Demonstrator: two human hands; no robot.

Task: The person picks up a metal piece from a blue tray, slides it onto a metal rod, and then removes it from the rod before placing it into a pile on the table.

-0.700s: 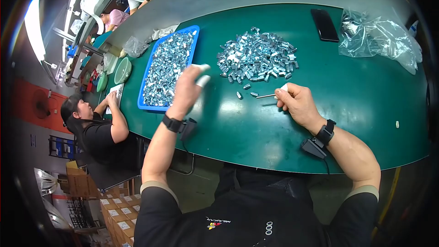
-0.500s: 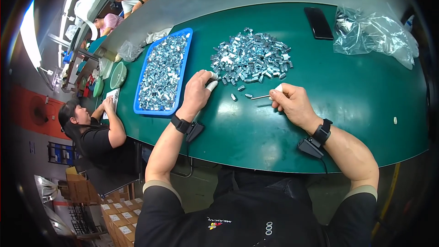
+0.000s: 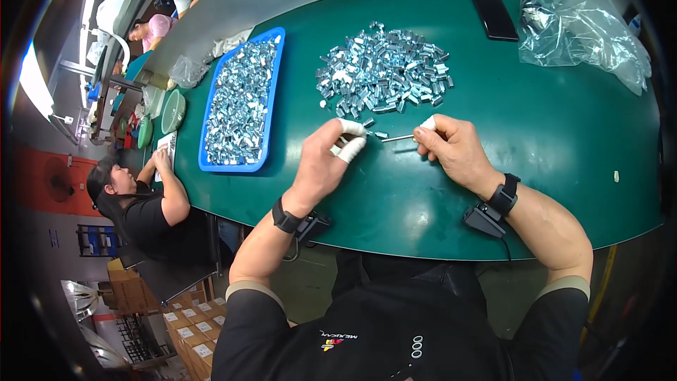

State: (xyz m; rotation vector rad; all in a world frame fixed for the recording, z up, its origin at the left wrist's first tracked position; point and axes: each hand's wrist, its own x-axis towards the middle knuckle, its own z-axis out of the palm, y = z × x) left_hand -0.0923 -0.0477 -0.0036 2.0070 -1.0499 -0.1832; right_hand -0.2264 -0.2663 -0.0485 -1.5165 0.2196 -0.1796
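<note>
Two hands, left hand [image 3: 326,162] and right hand [image 3: 451,148], pinch a thin metal rod [image 3: 398,138]

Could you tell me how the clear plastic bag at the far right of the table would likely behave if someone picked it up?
The bag looks crumpled and thin, so it would probably flop and sag. Its glossy film may be slippery. A few small metal parts seem to sit inside, so they might shift toward the lowest corner.

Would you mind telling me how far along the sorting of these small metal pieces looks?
Done: the blue tray is already full of metal pieces. In hand: the left hand pinches one small piece while the right hand holds a thin metal rod toward it. Left: a large loose pile still lies on the green table.
</note>
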